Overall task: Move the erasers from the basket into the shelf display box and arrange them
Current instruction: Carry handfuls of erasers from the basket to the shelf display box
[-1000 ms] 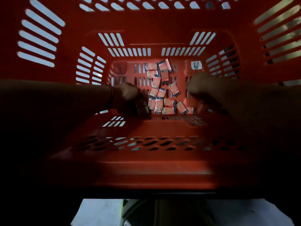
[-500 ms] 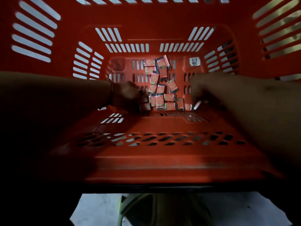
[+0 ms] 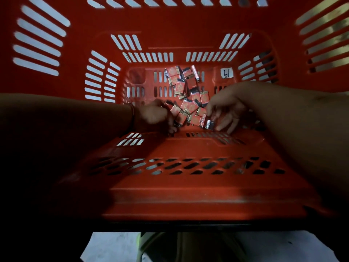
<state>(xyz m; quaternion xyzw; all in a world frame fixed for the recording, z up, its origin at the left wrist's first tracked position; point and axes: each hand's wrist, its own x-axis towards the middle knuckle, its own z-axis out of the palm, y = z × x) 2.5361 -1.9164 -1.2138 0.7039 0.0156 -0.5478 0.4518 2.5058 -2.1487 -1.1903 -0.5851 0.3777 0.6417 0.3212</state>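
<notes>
The erasers [image 3: 188, 108] between both grips look light, stiff and wrapper-slick; pinch their short edges. The right grip [image 3: 224, 112] spreads apart over them. The left grip [image 3: 156, 118] curls, and I cannot tell whether it holds anything.

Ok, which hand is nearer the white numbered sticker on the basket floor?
Right. The right hand sits directly on the camera side of the sticker; the left hand is farther, across the erasers, toward the left of the basket.

right hand [image 3: 226, 108] shifted left onto erasers [image 3: 190, 107], fingers now spread, near erasers jostled
</notes>
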